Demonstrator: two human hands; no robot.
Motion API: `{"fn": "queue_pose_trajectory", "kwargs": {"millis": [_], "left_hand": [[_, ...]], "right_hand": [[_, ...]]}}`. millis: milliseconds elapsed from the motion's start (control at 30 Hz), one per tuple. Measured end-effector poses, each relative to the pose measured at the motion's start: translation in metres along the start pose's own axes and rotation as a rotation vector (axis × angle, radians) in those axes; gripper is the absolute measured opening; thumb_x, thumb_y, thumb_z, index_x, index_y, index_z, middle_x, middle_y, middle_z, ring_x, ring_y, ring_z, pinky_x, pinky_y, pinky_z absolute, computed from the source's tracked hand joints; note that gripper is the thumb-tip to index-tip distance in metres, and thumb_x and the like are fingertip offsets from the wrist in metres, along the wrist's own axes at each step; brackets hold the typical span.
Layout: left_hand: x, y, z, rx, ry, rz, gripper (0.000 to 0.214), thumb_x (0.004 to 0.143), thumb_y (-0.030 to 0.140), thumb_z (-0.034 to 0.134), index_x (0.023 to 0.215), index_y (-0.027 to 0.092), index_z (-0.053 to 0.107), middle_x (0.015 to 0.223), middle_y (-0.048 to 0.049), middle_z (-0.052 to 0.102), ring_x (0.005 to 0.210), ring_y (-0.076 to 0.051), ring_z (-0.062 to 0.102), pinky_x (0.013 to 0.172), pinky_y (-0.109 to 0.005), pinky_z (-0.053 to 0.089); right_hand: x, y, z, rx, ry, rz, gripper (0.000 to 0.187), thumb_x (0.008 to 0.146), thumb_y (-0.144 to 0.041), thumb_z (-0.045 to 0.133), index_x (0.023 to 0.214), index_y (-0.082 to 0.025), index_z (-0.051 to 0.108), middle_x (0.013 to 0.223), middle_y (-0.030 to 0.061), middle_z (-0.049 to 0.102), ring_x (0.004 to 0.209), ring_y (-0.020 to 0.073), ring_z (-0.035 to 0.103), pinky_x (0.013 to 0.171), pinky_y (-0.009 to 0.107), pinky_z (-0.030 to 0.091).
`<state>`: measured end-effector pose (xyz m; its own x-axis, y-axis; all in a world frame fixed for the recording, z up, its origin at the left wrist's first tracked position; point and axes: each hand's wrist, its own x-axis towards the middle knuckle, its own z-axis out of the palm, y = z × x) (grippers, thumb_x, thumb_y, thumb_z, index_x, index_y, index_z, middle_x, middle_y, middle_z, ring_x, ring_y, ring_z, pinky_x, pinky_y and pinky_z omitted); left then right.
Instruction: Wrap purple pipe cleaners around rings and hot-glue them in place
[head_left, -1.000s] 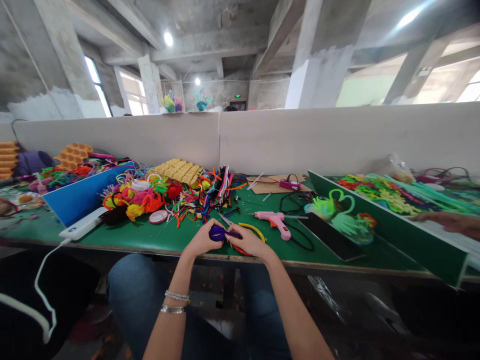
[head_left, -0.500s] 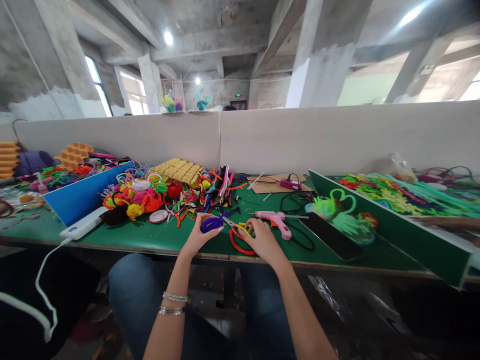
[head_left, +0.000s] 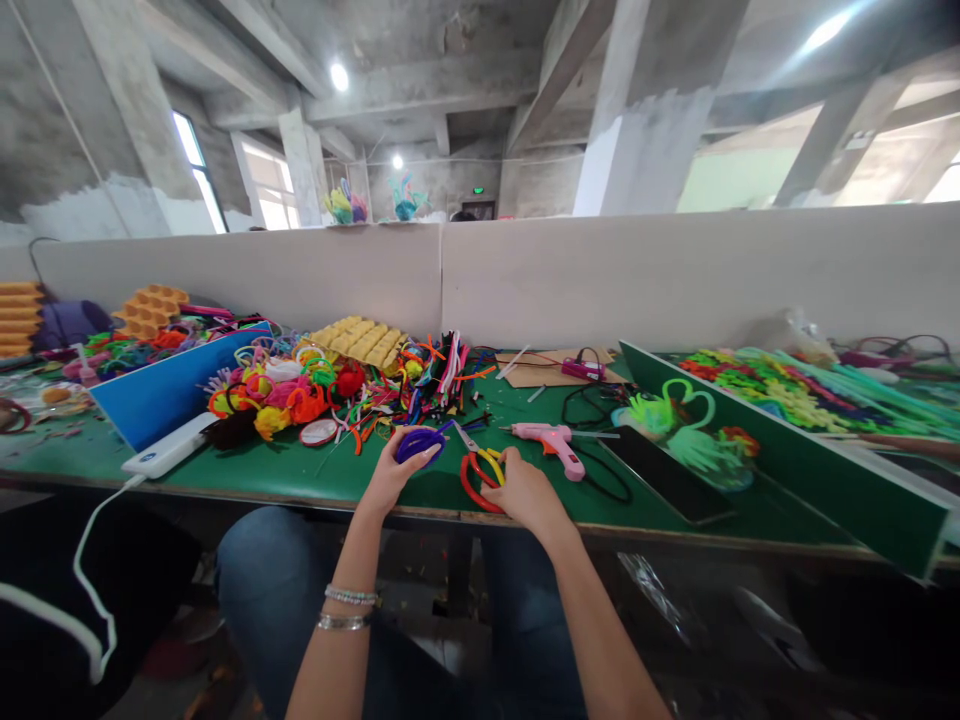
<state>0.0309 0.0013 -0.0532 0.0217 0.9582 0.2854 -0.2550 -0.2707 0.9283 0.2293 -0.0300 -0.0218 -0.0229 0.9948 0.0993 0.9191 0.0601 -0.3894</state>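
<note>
My left hand (head_left: 392, 472) is closed around a coil of blue-purple pipe cleaner (head_left: 420, 442), its loops gathered between thumb and fingers and one end pointing right. Close by on the right, my right hand (head_left: 523, 490) grips the scissors (head_left: 478, 470) by their red and yellow handles. The scissors' blades point up and left, with their tips near the pipe cleaner's end. Just beyond my right hand lies a pink glue gun (head_left: 551, 442), with a glue stick in its back.
Colourful pipe-cleaner pieces (head_left: 289, 395) heap up at left beside a blue panel (head_left: 184, 385) and white power bank (head_left: 169, 447). At right are a black phone (head_left: 666, 475), green pipe-cleaner swans (head_left: 694, 440) and a green divider (head_left: 780, 455). A cardboard piece (head_left: 534, 370) lies behind.
My right hand has shifted its fingers on the scissors' handles, and the scissors have turned slightly. My left hand keeps the pipe cleaner and has tilted it a little.
</note>
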Motion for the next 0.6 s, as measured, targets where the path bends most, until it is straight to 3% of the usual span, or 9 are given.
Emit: {"fn": "queue_pose_trajectory", "kwargs": {"millis": [167, 367, 500, 600], "left_hand": [[0.002, -0.002, -0.001, -0.122, -0.032, -0.054, 0.044, 0.067, 0.048, 0.065, 0.097, 0.018, 0.054, 0.094, -0.0062, 0.067, 0.084, -0.021, 0.067, 0.080, -0.036, 0.051], [0.004, -0.004, -0.002, -0.147, 0.044, -0.089, 0.054, 0.066, 0.057, 0.061, 0.100, 0.017, 0.050, 0.095, -0.0075, 0.067, 0.077, -0.021, 0.068, 0.069, -0.034, 0.053], [0.007, -0.007, -0.003, -0.180, 0.075, -0.087, 0.056, 0.064, 0.056, 0.063, 0.102, 0.017, 0.049, 0.097, -0.0074, 0.066, 0.083, -0.022, 0.067, 0.074, -0.035, 0.053], [0.009, -0.009, -0.004, -0.217, 0.089, -0.082, 0.055, 0.064, 0.052, 0.066, 0.103, 0.018, 0.050, 0.096, -0.0061, 0.066, 0.082, -0.021, 0.067, 0.077, -0.038, 0.053]], "right_hand": [[0.000, 0.012, -0.002, 0.055, 0.010, -0.037, 0.030, 0.063, -0.023, 0.062, 0.091, -0.016, 0.054, 0.077, 0.0078, 0.065, 0.076, 0.0243, 0.061, 0.058, 0.027, 0.035], [0.006, 0.024, 0.000, 0.068, 0.188, -0.048, 0.020, 0.068, -0.035, 0.061, 0.078, -0.019, 0.055, 0.074, 0.0067, 0.064, 0.075, 0.0242, 0.060, 0.059, 0.029, 0.037], [0.008, 0.022, 0.001, 0.041, 0.281, -0.052, 0.015, 0.067, -0.030, 0.061, 0.076, -0.020, 0.054, 0.079, 0.0065, 0.064, 0.075, 0.0231, 0.060, 0.061, 0.030, 0.039], [0.007, 0.020, 0.002, -0.010, 0.267, -0.020, 0.015, 0.069, -0.028, 0.060, 0.081, -0.020, 0.055, 0.084, 0.0072, 0.064, 0.076, 0.0229, 0.062, 0.060, 0.029, 0.040]]}}
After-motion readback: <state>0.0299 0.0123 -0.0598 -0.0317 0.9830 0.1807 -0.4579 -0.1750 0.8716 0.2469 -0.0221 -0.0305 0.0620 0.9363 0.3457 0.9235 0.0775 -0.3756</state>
